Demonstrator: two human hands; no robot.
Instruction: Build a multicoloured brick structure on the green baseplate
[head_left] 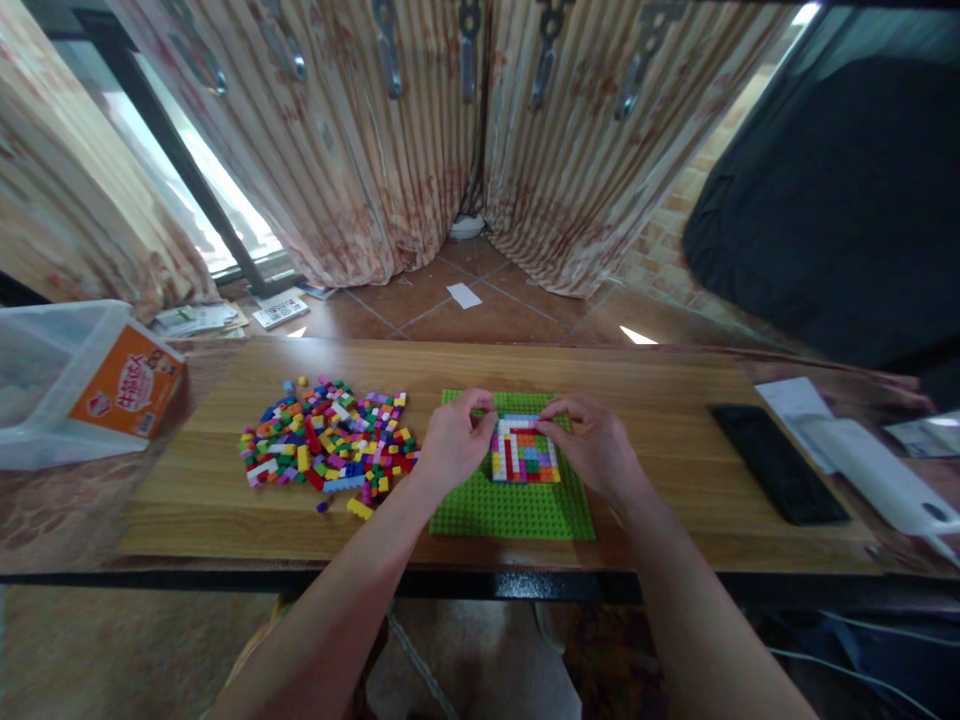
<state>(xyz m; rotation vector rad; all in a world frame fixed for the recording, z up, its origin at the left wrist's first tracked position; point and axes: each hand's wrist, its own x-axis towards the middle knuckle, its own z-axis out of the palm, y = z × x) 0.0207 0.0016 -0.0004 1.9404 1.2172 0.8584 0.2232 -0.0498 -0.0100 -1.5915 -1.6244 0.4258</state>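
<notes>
Multicoloured brick patch partly covering a green baseplate, with many loose bricks left.
Toward the wooden desk's (660, 390) left edge, small plastic bricks (304, 458), square and oblong, lie heaped. The left hand (459, 440) curls thumb and fingers by the patch's left side; whether it grips a brick I cannot tell. The studded baseplate (514, 515) lies by the middle of the desk's near edge; its near-square patch (531, 466) looks well advanced, with bare studs around. The right hand (589, 440) bends thumb and forefinger at the patch's far right corner, any pinched brick indiscernible.
</notes>
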